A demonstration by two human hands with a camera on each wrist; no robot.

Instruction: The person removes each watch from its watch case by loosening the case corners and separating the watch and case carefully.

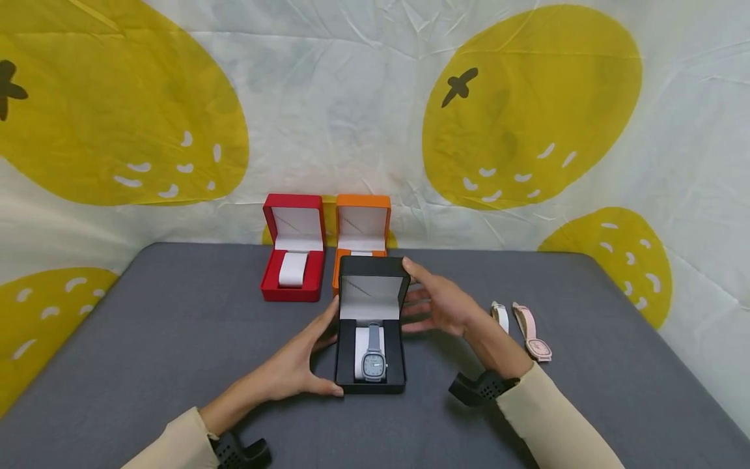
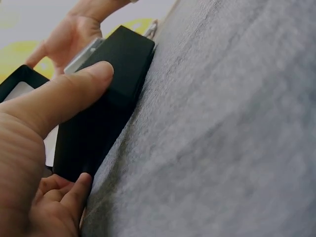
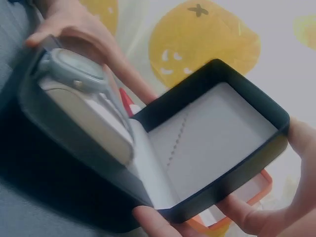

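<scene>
A black watch box (image 1: 346, 352) stands on the grey table with its lid (image 1: 375, 266) raised. Inside, a watch with a grey-blue strap (image 1: 374, 363) is wrapped round the white cushion (image 1: 359, 355). My left hand (image 1: 293, 365) grips the box's left side, thumb at the front corner and fingers farther back. The left thumb (image 2: 79, 91) lies against the black wall in the left wrist view. My right hand (image 1: 442, 303) holds the lid at its right side, thumb at the top corner, with fingertips against the lid in the right wrist view.
Behind stand an open red watch box (image 1: 269, 277) with a white cushion and an open orange watch box (image 1: 363, 202), partly hidden by the black one. To the right lie a white watch strap (image 1: 500, 316) and a pink watch (image 1: 538, 348). A fruit-patterned cloth (image 1: 351, 117) hangs behind.
</scene>
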